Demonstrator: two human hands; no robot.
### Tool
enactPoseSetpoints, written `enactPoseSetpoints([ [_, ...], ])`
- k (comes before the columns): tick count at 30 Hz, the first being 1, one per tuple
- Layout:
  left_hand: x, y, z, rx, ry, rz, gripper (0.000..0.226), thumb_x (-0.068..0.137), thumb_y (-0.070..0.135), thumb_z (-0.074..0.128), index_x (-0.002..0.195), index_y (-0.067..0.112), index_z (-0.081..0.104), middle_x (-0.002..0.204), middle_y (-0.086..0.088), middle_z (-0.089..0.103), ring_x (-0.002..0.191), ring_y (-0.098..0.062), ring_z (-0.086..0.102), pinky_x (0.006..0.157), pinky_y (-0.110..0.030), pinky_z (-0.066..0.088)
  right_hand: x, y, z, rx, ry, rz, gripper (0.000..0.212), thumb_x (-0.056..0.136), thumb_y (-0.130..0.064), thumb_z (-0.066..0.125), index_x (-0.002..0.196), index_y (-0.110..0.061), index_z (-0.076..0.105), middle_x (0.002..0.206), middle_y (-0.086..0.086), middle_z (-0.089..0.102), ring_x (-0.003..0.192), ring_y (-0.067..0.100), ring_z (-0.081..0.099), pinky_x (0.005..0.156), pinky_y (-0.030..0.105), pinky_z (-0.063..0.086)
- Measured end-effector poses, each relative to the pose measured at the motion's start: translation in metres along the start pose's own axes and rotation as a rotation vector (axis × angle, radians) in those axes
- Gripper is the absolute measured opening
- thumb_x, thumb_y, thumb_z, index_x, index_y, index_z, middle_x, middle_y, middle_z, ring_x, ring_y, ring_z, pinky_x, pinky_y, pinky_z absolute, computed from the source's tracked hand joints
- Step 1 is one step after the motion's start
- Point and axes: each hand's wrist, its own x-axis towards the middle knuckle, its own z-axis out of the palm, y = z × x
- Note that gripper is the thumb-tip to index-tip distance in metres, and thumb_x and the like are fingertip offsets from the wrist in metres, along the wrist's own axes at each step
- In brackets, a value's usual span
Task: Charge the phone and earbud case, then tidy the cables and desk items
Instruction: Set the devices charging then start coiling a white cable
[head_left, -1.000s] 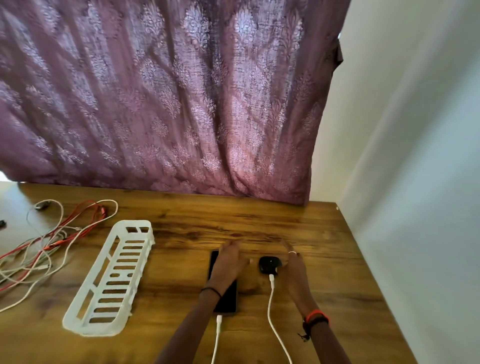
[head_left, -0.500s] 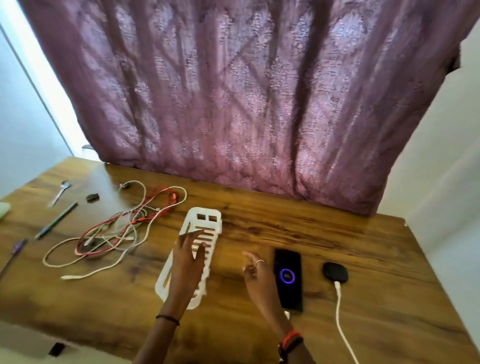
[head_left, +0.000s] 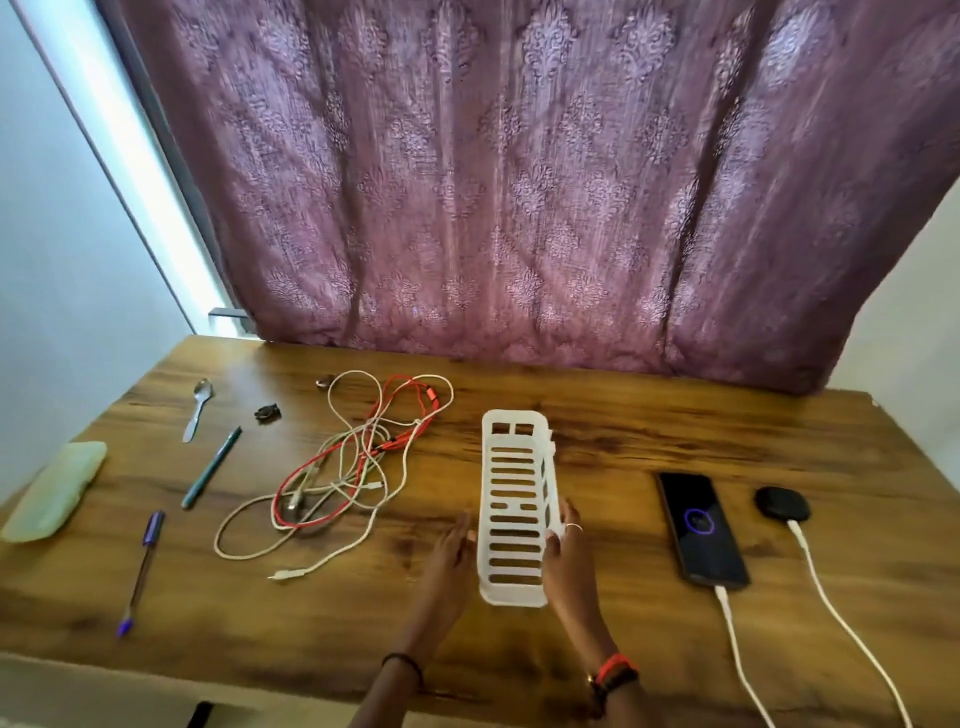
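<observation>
The white slotted basket (head_left: 511, 506) lies lengthwise on the wooden desk (head_left: 623, 447). My right hand (head_left: 569, 553) grips its right rim, fingers curled over the edge. My left hand (head_left: 451, 553) is flat and open right beside its left wall. Right of the basket, the black phone (head_left: 700, 525) lies with a purple ring lit on its screen and a white cable (head_left: 737, 649) plugged in. Further right, the black earbud case (head_left: 782, 503) has its own white cable (head_left: 841, 629). Left of the basket sits a tangle of red and white cables (head_left: 353, 467).
At the desk's left lie a spoon (head_left: 197, 408), a teal pen (head_left: 210, 467), a purple pen (head_left: 140, 569), a pale green case (head_left: 54, 491) and a small black clip (head_left: 268, 413). A purple curtain (head_left: 493, 182) hangs behind the desk. The front edge is near.
My hands left the phone and earbud case and went left to the basket. The basket turned from slanted to straight. My right hand now grips its rim; the left slid off its top.
</observation>
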Motion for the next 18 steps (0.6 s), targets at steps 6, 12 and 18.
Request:
enactPoseSetpoints([
  [6, 0.004, 0.008, -0.001, -0.229, -0.115, 0.0, 0.029, 0.098, 0.011, 0.042, 0.114, 0.026, 0.061, 0.115, 0.002, 0.067, 0.098, -0.004, 0.066, 0.084, -0.028, 0.054, 0.002, 0.0, 0.005, -0.023, 0.065, 0.16, 0.031, 0.093, 0.004, 0.039, 0.121, 0.0, 0.05, 0.114, 0.016, 0.06, 0.103, 0.025, 0.06, 0.087, 0.038, 0.054],
  [12, 0.015, 0.018, 0.007, -0.317, -0.204, -0.015, 0.031, 0.1, 0.023, 0.036, 0.128, 0.025, 0.051, 0.118, 0.005, 0.064, 0.099, -0.005, 0.066, 0.083, -0.026, 0.055, 0.01, -0.01, -0.001, 0.051, 0.098, 0.129, 0.044, 0.095, 0.004, 0.036, 0.136, -0.011, 0.041, 0.118, 0.01, 0.06, 0.093, 0.016, 0.06, 0.074, 0.025, 0.054],
  [18, 0.038, 0.03, 0.019, -0.267, -0.249, -0.038, 0.033, 0.1, 0.023, 0.037, 0.131, 0.03, 0.047, 0.116, 0.007, 0.065, 0.098, -0.007, 0.065, 0.077, -0.02, 0.055, 0.032, -0.011, -0.01, 0.057, 0.17, 0.14, 0.044, 0.093, 0.006, 0.035, 0.133, -0.009, 0.044, 0.119, 0.011, 0.058, 0.091, 0.018, 0.059, 0.069, 0.023, 0.052],
])
